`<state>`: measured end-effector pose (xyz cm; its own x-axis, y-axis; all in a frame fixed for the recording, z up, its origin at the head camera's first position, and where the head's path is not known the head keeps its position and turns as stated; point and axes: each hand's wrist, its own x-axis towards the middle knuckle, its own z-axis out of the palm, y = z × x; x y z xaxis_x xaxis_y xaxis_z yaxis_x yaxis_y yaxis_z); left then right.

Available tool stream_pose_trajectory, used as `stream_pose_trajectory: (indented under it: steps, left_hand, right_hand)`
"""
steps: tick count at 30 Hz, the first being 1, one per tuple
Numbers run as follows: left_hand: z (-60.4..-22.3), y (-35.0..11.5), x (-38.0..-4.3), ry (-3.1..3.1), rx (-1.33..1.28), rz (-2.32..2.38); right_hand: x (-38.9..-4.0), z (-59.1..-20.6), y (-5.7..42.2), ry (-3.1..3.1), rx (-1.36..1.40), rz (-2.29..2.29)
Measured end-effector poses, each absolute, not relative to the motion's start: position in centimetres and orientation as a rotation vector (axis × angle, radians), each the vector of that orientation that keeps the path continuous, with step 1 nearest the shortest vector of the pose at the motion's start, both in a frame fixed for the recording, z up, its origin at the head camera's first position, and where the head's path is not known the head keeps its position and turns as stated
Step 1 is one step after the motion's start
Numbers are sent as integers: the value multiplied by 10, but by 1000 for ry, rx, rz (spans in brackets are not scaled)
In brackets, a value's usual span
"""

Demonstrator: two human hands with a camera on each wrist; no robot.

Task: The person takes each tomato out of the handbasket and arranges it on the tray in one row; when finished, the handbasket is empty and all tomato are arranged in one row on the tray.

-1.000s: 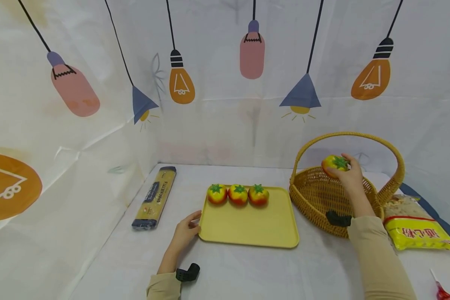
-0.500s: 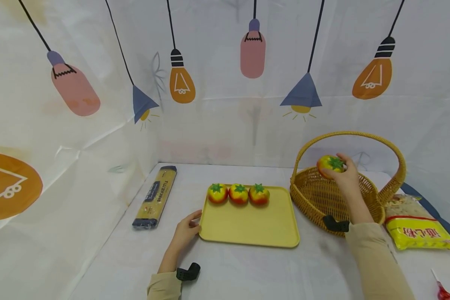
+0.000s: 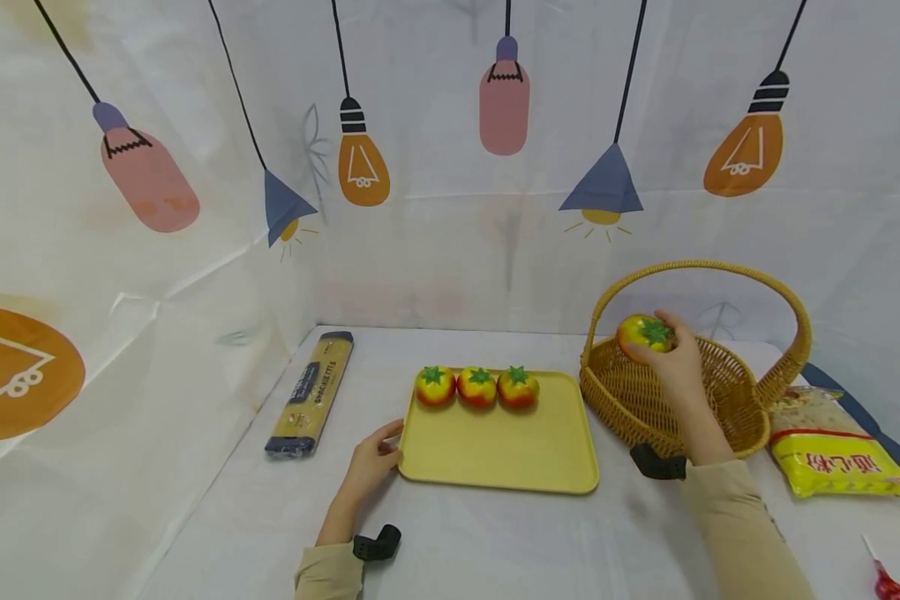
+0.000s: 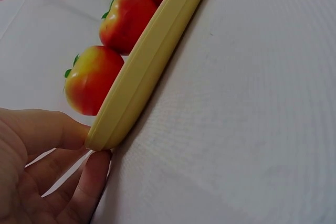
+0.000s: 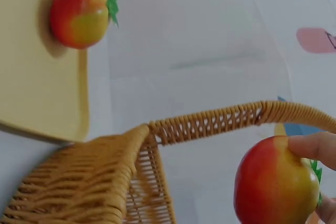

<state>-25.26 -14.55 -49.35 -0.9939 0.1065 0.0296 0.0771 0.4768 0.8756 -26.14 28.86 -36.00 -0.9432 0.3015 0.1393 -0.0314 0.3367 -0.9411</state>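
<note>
My right hand [image 3: 678,362] grips a red-and-yellow tomato [image 3: 644,335] with a green leafy top. It holds the tomato over the left part of the wicker basket [image 3: 607,404], under the arched handle. In the right wrist view, thumb and fingertips press the sides of this tomato [image 5: 275,182]. My left hand [image 3: 371,461] is at the left edge of the yellow tray [image 3: 498,454]; the left wrist view has its thumb and fingers pinching the tray's rim [image 4: 123,100]. Three matching tomatoes stand in a row along the tray's far side, the middle one [image 3: 476,389] between its neighbours.
A spaghetti pack [image 3: 311,396] lies left of the tray. Right of the basket is a yellow-and-clear bag of pasta [image 3: 832,454]. A red lollipop [image 3: 888,581] lies at the near right corner. A white sheet printed with lamps [image 3: 435,250] hangs behind the table.
My right hand has moved left with the tomato, from above the middle of the basket toward its left rim. The left hand has stayed at the tray.
</note>
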Motion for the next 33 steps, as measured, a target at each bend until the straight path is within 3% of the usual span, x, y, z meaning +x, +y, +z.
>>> stream_pose_trajectory:
  steps: [33]
  left_hand:
    - [-495, -145, -253, 2678, 172, 1604]
  right_hand:
    - [-256, -398, 212, -2297, -141, 1831]
